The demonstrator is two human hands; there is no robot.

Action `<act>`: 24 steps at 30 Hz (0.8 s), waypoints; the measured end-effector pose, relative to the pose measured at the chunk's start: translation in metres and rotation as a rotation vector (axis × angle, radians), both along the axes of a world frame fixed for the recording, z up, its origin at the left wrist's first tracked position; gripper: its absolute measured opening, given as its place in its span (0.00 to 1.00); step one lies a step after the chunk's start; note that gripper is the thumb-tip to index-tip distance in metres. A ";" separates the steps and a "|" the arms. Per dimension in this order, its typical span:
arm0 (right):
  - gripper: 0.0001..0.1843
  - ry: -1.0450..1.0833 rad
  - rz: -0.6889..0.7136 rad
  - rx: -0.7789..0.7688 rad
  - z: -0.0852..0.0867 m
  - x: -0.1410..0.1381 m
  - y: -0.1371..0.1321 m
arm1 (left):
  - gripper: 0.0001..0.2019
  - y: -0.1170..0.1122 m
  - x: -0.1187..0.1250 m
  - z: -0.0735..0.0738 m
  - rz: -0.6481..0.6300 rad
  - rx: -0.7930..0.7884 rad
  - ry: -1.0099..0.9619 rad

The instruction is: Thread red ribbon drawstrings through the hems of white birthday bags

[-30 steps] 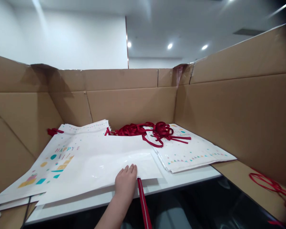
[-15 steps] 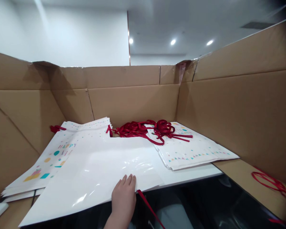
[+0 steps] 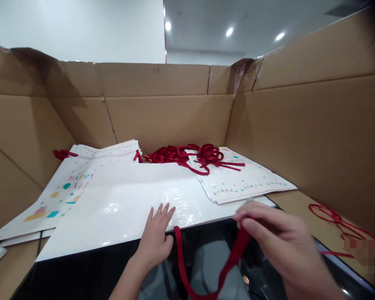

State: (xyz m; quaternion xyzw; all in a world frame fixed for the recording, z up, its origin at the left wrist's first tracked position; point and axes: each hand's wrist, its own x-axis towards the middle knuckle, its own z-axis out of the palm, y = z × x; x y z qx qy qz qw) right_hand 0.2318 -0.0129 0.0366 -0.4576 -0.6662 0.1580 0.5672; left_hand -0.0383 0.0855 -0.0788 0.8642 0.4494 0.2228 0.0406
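Note:
A large glossy white sheet (image 3: 103,216) lies face-up before me, partly over a printed stack. My left hand (image 3: 156,231) rests flat on its near edge with the fingers spread. My right hand (image 3: 268,237), a little blurred, is raised to the right and pinches a dark red ribbon (image 3: 181,266). The ribbon hangs from those fingers in a loop over my lap and rises to the sheet's near edge beside my left hand. Whether it is fixed to the sheet I cannot tell.
Cardboard walls (image 3: 162,118) surround the surface on three sides. Printed sheets lie stacked at left (image 3: 50,204) and right (image 3: 253,183). A tangled pile of red ribbons (image 3: 171,154) sits at the back, and thin red cord (image 3: 328,214) lies at the right. A pixelated patch covers the lower right.
My right hand has come into view holding the ribbon, which now sags in a loop. My left hand's fingers have spread. The view has tilted down somewhat.

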 end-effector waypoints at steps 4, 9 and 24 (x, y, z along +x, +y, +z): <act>0.19 0.035 0.190 -0.258 -0.007 -0.018 0.033 | 0.25 -0.010 -0.001 -0.007 -0.033 0.187 -0.399; 0.19 0.026 0.120 -0.236 -0.020 -0.026 0.036 | 0.31 -0.037 0.014 -0.013 0.186 -0.299 -0.507; 0.14 -0.157 0.082 0.121 -0.017 -0.085 0.016 | 0.27 -0.038 0.017 -0.002 0.207 -0.397 -0.471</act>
